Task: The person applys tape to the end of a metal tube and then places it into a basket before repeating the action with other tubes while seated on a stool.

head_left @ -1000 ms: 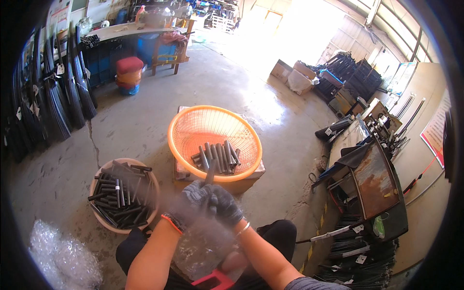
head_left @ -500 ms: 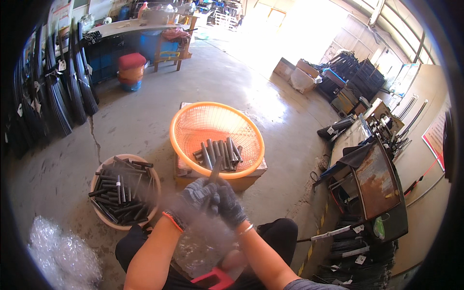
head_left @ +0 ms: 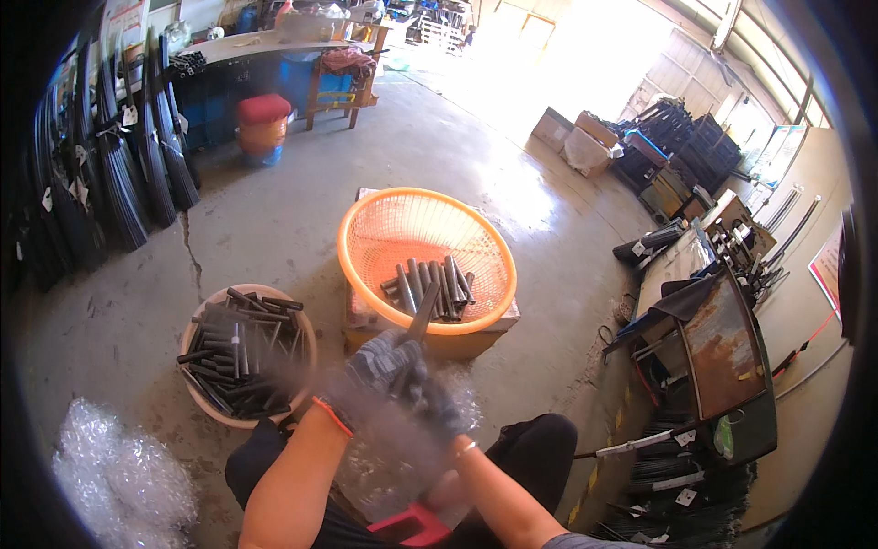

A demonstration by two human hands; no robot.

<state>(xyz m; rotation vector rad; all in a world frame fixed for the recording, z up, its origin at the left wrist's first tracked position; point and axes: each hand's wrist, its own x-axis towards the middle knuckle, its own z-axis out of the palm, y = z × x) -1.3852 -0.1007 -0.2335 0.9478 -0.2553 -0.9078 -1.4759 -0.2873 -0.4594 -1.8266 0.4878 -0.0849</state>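
My left hand point(head_left: 377, 364), in a grey knitted glove with an orange cuff, is closed around a black tube point(head_left: 422, 313). The tube's upper end points up and away, in front of the orange basket's rim. Just below and to the right, my gloved right hand point(head_left: 428, 403) is closed at the tube's lower part; a hazy smear hides its fingertips. Beyond both hands, the orange mesh basket point(head_left: 501, 265) holds several similar dark tubes point(head_left: 439, 284). To the left on the floor, a pale pink tub point(head_left: 309, 359) is heaped with more black tubes point(head_left: 240, 361).
The basket rests tilted on a low box point(head_left: 361, 340). Crumpled clear plastic film point(head_left: 123, 480) lies at lower left. A red stool edge point(head_left: 412, 526) shows between my knees. Bundled black strips point(head_left: 119, 174) lean at far left; a rusty-panelled cart point(head_left: 718, 343) stands at right.
The whole view has shifted slightly, so the scene sits farther right. My right hand has slid down, away from the left hand, which keeps its hold on the tube.
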